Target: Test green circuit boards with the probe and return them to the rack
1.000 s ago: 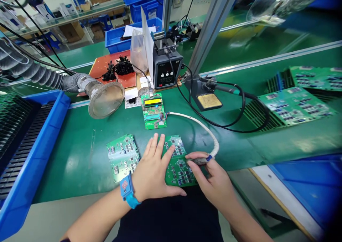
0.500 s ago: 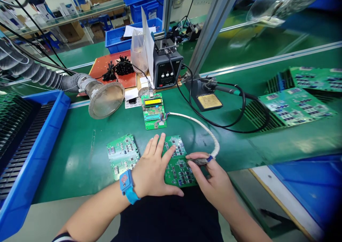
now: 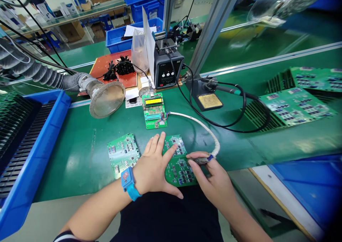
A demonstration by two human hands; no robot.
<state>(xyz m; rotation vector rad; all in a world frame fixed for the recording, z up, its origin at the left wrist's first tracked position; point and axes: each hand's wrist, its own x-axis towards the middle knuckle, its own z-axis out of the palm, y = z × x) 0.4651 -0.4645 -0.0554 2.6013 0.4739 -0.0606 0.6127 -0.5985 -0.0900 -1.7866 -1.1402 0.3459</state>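
My left hand [image 3: 152, 165] lies with fingers spread over the left part of a green circuit board [image 3: 180, 167], a blue wrist strap [image 3: 128, 180] on its wrist. Between the thumb and fingers of my right hand [image 3: 211, 178] is a dark probe [image 3: 200, 160], its tip at the board's right side. A white sleeved cable [image 3: 204, 123] runs from the probe to a small programmer board [image 3: 154, 110] with a lit yellow display. To the left, a second circuit board [image 3: 123, 153] lies partly behind my left hand.
A blue bin [image 3: 50, 135] of boards stands left, near a fume extractor nozzle [image 3: 107, 98]. Behind are a soldering station [image 3: 168, 69] and an iron stand with a sponge [image 3: 210, 101]. Stacked boards [image 3: 296, 106] sit at right; black cable loops between.
Both hands stay nearly where they were, with the probe still at the board's right side. The programmer's small blue light no longer shows. The view shifts very slightly.
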